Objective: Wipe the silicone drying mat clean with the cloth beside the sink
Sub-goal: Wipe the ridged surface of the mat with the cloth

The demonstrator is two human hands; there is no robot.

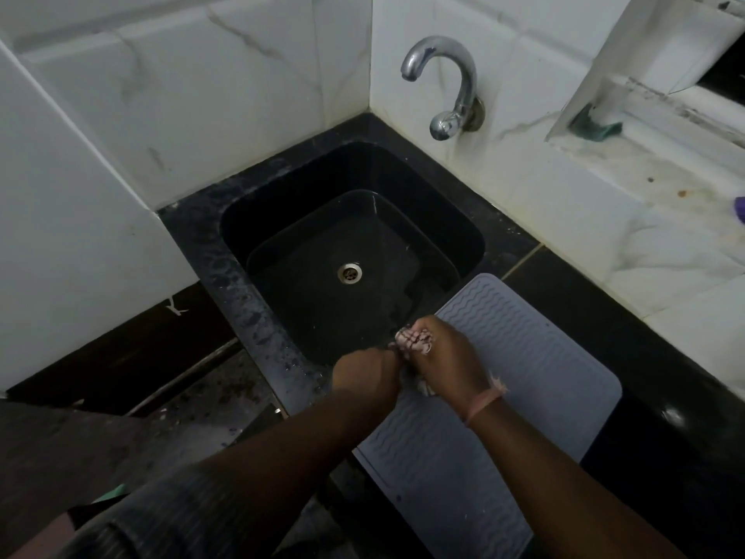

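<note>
Right now my fingers on both sides are curled tight around the cloth (412, 341), a pale checked rag bunched into a twisted wad between my fists. My right hand (447, 359) grips the bigger part, with a knot of fabric showing above its knuckles and a scrap poking out below the palm. My left hand (365, 375) holds the other end, the two fists touching, just below the middle of the frame. A pink band (485, 403) circles my right wrist.

Under my right hand lies the mat (524, 381), grey with wavy ridges, flat on the dark bench (645, 437) in the lower right of the frame. Its left edge runs along the rim of the sink (350, 236), and my fists sit where that edge meets the sink's near right corner, the cloth partly over the basin.

Moving outward, the sink is black and square, with a round metal drain (349, 273) near its middle and a shallow film of water on its floor. Above it, at upper centre, a curved chrome tap (445, 86) comes out of the white marbled wall tiles (201, 94). At upper right, a stained white ledge (629, 167) carries a green scrubber (600, 125), and something purple (739, 209) shows at the right edge; I can't tell what it is.
</note>
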